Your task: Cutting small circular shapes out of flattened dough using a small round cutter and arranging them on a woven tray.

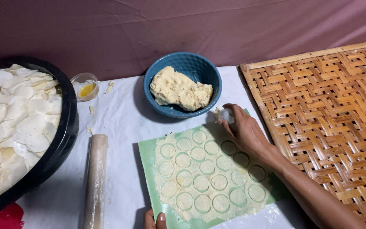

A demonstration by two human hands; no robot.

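Head view over a white-covered table. At centre, a rolled dough sheet (204, 178) scored with rings lies on a green mat (147, 148). Right hand (244, 129), at the sheet's 1 o'clock corner, grasps a small pale round cutter (226, 115). Left hand (155, 220), at 6 o'clock, shows only fingertips pressing the mat's edge. Blue bowl (195, 68) of dough sits at 12 o'clock, rolling pin (95, 178) at 9 o'clock, woven tray (331, 118) at 3 o'clock.

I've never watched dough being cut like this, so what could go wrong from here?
The right hand presses a small round cutter at the very corner of the thin rolled dough sheet, so that circle may come out incomplete. The cut circles sit close together and could tear when lifted. The left hand only pins the green mat at its edge; it might slide.
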